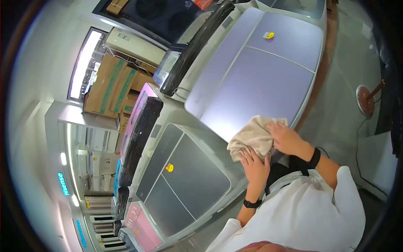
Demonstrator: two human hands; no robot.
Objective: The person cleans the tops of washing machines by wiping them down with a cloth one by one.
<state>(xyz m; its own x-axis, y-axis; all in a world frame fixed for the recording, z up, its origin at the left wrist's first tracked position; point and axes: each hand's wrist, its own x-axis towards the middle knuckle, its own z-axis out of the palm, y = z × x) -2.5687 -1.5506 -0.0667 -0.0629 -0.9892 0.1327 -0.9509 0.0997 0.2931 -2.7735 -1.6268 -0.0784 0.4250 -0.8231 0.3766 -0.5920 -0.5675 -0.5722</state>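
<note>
A crumpled beige cloth (254,136) lies over the near corner of a washing machine with a lilac lid (268,84). My right hand (286,138) grips the cloth from its right side, fingers curled into the folds. On the cloth's lower edge is my left hand (255,168), its fingers bent and pressing into the fabric. Dark bands circle both wrists. A yellow sticker (269,35) marks the far part of the lilac lid.
Beside it stands a washing machine with a grey lid (195,172), then one with a pink lid (142,227). Machines with black-wrapped edges (142,134) stand behind. Cardboard boxes (111,84) are stacked farther back. A round red-brown base (365,101) and a cable are on the floor.
</note>
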